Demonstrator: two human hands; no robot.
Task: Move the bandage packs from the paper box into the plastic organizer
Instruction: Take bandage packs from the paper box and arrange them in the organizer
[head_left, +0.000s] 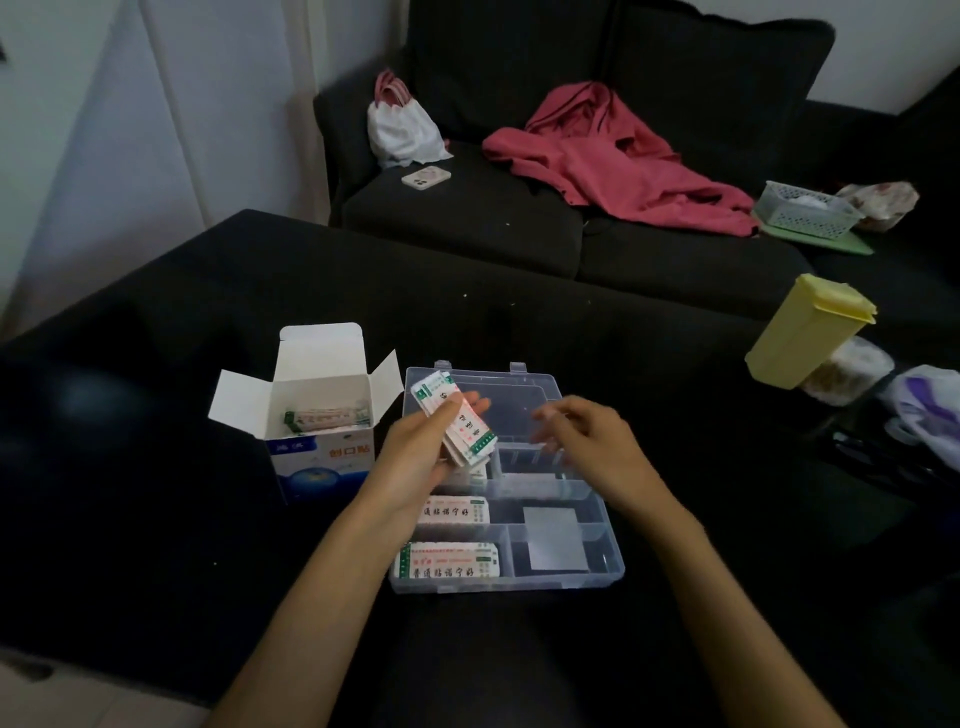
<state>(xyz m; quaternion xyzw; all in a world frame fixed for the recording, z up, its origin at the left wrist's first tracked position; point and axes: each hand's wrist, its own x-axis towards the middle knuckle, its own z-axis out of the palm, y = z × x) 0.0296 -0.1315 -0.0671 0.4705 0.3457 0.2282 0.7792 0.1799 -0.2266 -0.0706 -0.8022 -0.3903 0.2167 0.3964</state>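
The left hand (415, 447) gripped a stack of bandage packs (457, 423) above the far-left part of the plastic organizer (597, 566), their long axis running from 11 to 5 o'clock. The right hand (592, 441) hovered at 3 o'clock from them, fingers loosely curled and holding nothing. More packs sat in the paper box (317, 415) at 9 o'clock. The left hand was judged nearer the free compartment just below it.

The paper box (311, 415) is white with a blue front. The bandage packs (457, 421) are white with green print. The plastic organizer (597, 519) is clear.
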